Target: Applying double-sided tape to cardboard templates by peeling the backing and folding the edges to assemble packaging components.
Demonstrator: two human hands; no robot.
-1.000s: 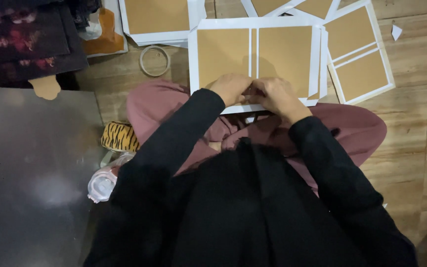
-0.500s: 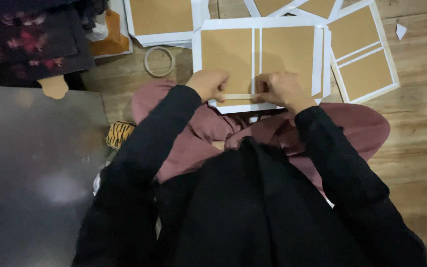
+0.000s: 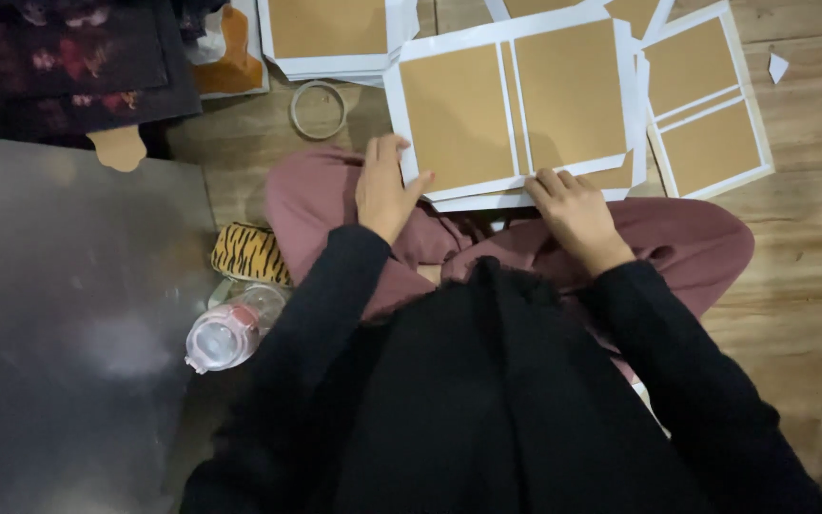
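A flat piece of brown card with white borders [image 3: 516, 109] lies across my knees and the wooden floor, made of two brown panels side by side. My left hand [image 3: 384, 186] grips its near left corner, thumb on top of the white border. My right hand [image 3: 575, 209] rests on its near edge, fingers lying flat over the border. Beneath it sits another like piece, its edge showing under my right hand. I sit cross-legged in pink trousers and black sleeves.
More brown and white card pieces lie at the right [image 3: 706, 109] and at the top [image 3: 330, 33]. A tape ring [image 3: 318, 108] lies on the floor. A clear bottle [image 3: 230, 333] and a tiger-striped pouch [image 3: 249, 252] sit by my left knee. A grey metal sheet [image 3: 59, 324] fills the left.
My hands have moved apart from the middle of the near edge: the left one out to the left corner, the right one a little to the right. The view has shifted closer.
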